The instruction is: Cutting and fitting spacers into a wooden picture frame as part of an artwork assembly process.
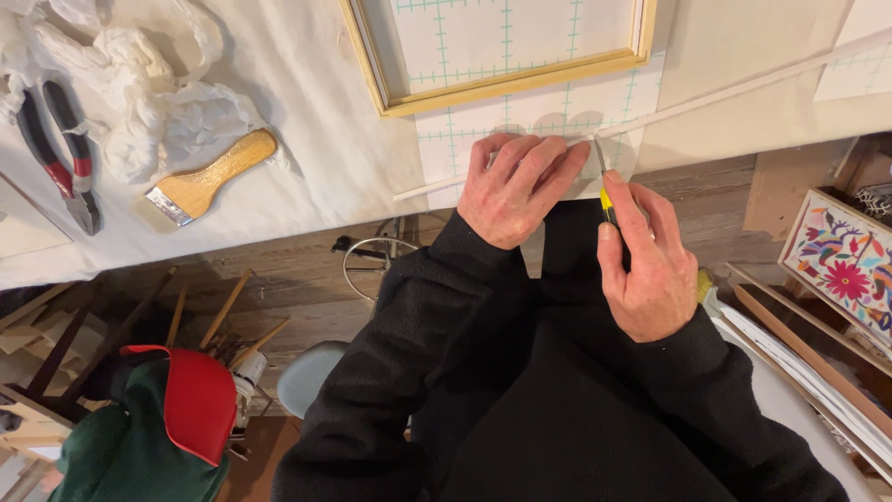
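My left hand [516,186] lies flat, fingers together, on a white sheet with a green grid [576,107] at the table's near edge. My right hand [646,260] grips a yellow-handled utility knife [605,191], its blade tip touching the sheet just right of my left fingertips. A long thin wooden strip [743,85] runs diagonally across the sheet, passing under my left hand. A light wooden frame [506,85] sits on the gridded sheet just beyond my hands.
On the cloth-covered table [325,139] at left lie a wooden-handled brush [209,177], red-and-black pliers [60,153] and crumpled white material [139,93]. Below are a green and red bag [158,428], wooden slats, a stool, and a floral painted panel [841,265] at right.
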